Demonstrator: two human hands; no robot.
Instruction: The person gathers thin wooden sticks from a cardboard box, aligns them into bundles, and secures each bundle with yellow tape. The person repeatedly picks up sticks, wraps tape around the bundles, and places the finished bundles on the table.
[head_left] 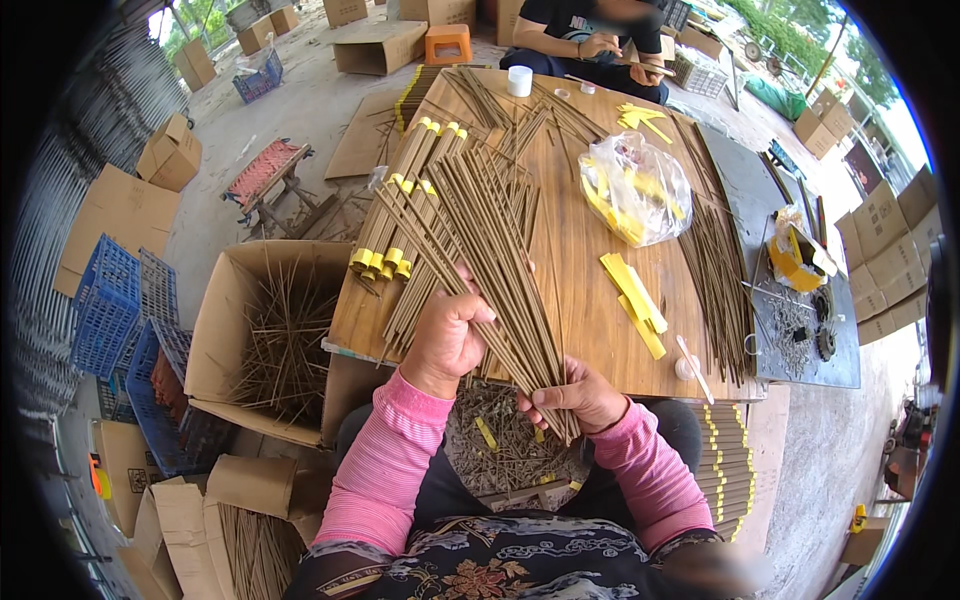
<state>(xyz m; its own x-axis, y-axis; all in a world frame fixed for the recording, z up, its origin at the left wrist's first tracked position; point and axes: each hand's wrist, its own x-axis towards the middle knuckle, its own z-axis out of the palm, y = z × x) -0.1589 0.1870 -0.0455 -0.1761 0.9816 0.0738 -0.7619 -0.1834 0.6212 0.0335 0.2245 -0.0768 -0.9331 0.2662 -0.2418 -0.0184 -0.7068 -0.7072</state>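
Observation:
A fanned bunch of thin brown sticks (490, 250) rises from my right hand (575, 395), which pinches its lower end just above my lap. My left hand (450, 335) grips the same bunch higher up, fingers curled round the sticks. Under the fan, bundles of sticks capped with yellow bands (395, 215) lie on the wooden table (580, 260). Loose yellow paper strips (633, 295) lie to the right of my hands.
A clear plastic bag of yellow strips (635, 190) sits mid-table. More loose sticks (715, 260) line the right side. An open cardboard box of stick scraps (275, 340) stands to the left. Another person (590, 40) sits at the far end. Blue crates (120, 310) stand on the left.

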